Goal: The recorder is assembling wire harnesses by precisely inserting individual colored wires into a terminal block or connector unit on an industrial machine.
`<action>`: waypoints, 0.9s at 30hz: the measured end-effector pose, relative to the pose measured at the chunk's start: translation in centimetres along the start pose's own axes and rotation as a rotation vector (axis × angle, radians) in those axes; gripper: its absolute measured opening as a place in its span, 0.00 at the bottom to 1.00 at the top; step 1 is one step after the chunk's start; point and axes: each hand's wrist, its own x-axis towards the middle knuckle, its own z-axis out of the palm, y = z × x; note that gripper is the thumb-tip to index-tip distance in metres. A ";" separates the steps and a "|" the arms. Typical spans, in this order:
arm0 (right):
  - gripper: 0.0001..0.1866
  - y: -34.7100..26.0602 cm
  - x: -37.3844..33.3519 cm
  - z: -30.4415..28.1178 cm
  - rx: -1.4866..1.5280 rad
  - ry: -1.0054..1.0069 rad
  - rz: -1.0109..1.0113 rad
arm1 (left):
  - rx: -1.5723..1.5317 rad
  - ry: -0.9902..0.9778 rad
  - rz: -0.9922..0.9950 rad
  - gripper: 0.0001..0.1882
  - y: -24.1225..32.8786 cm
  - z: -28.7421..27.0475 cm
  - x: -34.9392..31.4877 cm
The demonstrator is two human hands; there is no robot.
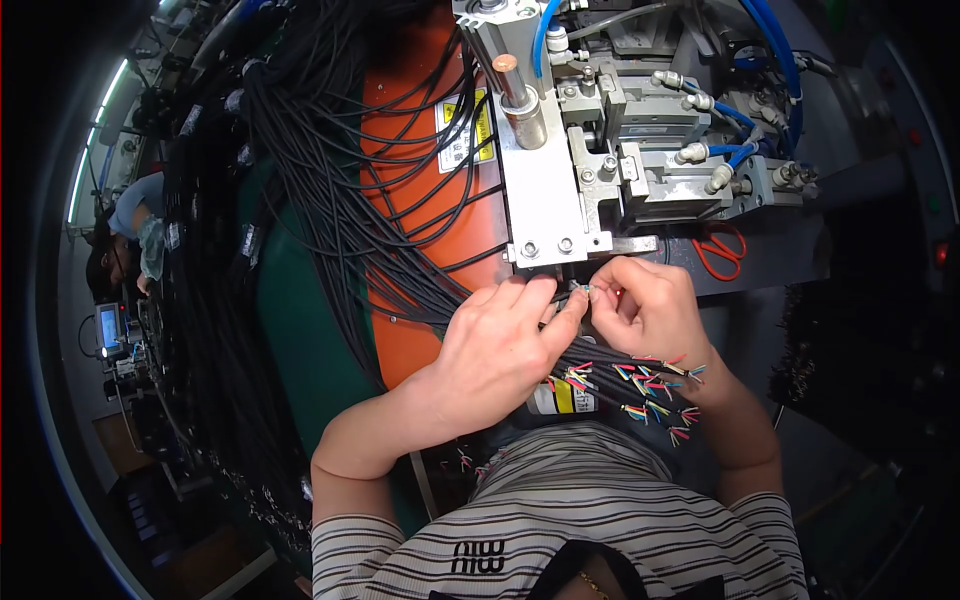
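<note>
Just beside the metal fixture's near edge (545, 195), thin wire ends (588, 290) were pinched in the narrow grips of the left hand (505, 340) and right hand (650, 300); they could be splayed by uneven pulling.

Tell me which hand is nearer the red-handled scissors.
Right. The right hand is left of and below the scissors in the picture; the left hand is farther left, beyond the right hand.

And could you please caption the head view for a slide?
Left hand and right hand close together beside a metal fixture, near black cables with coloured wires.
</note>
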 end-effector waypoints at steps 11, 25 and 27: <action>0.03 -0.1 -0.9 -0.2 0.150 0.079 0.136 | -0.093 0.307 -0.067 0.23 -1.9 1.3 -2.9; 0.07 -2.0 -1.3 -0.1 1.189 -0.167 0.473 | -0.253 0.257 0.045 0.19 -1.3 -0.3 -4.2; 0.07 -1.7 -1.4 0.1 1.197 -0.146 0.500 | -0.218 0.233 -0.003 0.28 -1.5 0.1 -4.8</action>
